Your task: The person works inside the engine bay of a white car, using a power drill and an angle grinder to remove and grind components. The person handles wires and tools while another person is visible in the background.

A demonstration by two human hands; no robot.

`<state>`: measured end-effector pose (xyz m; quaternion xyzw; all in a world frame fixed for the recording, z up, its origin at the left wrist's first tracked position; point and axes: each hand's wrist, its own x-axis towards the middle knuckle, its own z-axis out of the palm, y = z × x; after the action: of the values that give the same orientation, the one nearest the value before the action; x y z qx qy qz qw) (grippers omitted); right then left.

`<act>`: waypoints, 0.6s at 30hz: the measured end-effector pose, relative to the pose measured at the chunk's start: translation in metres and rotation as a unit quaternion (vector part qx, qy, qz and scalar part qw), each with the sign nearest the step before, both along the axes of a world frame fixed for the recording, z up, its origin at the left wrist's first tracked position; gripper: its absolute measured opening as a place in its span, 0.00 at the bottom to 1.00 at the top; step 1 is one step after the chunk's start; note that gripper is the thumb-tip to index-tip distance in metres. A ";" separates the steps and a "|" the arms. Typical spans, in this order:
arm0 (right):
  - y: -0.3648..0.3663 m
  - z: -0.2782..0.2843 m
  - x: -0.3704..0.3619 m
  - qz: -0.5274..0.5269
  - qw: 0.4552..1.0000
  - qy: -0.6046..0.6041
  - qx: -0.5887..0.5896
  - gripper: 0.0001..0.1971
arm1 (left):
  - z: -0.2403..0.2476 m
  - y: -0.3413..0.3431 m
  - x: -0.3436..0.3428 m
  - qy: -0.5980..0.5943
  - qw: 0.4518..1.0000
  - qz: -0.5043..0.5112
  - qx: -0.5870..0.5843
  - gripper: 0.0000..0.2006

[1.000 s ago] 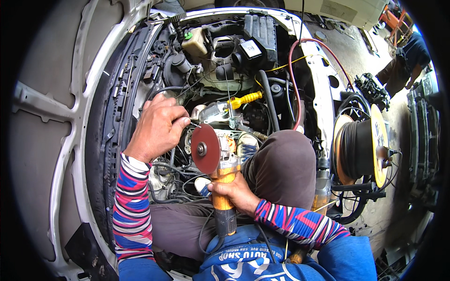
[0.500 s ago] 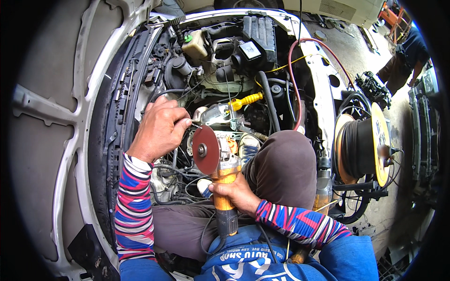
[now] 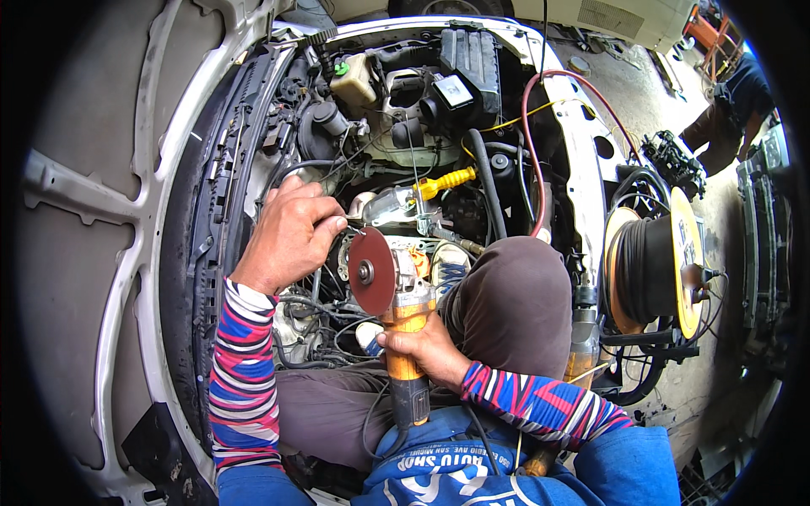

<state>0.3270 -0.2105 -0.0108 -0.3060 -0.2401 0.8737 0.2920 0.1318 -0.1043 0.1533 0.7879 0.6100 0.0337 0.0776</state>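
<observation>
The right hand (image 3: 426,347) is wrapped tight around the yellow grinder (image 3: 403,337), near the middle. Its red disc (image 3: 372,271) stands on edge. The left hand (image 3: 291,236) pinches a small metal part (image 3: 359,226) just beside the disc. A yellow-handled dipstick (image 3: 447,180) sits farther off.

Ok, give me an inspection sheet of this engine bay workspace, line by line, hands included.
Surface: open engine bay of a white car, packed with hoses and parts; no flat work surface.
Job's things: angle grinder with a yellow body and a reddish disc, disc raised beside the left fingers.
Clutter: yellow-handled tool lying among the engine parts; amber bottle by the knee.
Grippers: left hand pinching something small at the engine, too small to tell; right hand gripping the grinder's body.
Cables: grinder cord trailing below the handle; red hose looping over the bay; cable reel at right.
Surroundings: raised hood at left; another person at upper right.
</observation>
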 end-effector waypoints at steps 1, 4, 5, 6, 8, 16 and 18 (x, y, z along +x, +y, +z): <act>0.000 -0.001 0.000 -0.002 1.000 -0.003 0.002 0.24 | -0.001 0.000 -0.001 -0.006 1.000 0.002 -0.002 0.07; -0.001 -0.003 -0.001 -0.006 1.000 -0.007 0.009 0.23 | -0.003 -0.001 -0.002 -0.024 1.000 -0.001 0.007 0.06; -0.001 -0.004 -0.002 -0.010 1.000 -0.013 0.019 0.23 | -0.004 -0.001 -0.002 -0.030 1.000 -0.003 0.009 0.05; -0.002 -0.004 -0.002 -0.005 1.000 -0.008 0.011 0.23 | -0.005 -0.002 -0.003 -0.035 0.999 -0.005 0.011 0.05; -0.002 -0.004 -0.002 -0.011 1.000 -0.007 0.021 0.23 | -0.007 -0.002 -0.004 -0.042 0.999 -0.004 0.013 0.05; -0.001 -0.002 -0.001 0.009 1.000 0.010 -0.010 0.24 | -0.011 -0.004 -0.007 -0.079 0.997 0.000 0.014 0.04; 0.000 -0.001 0.000 0.014 1.000 0.013 -0.014 0.24 | -0.011 -0.005 -0.008 -0.084 0.996 -0.001 0.018 0.04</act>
<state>0.3269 -0.2109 -0.0117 -0.2954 -0.2277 0.8850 0.2789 0.1242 -0.1088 0.1419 0.7840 0.6001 0.1102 0.1146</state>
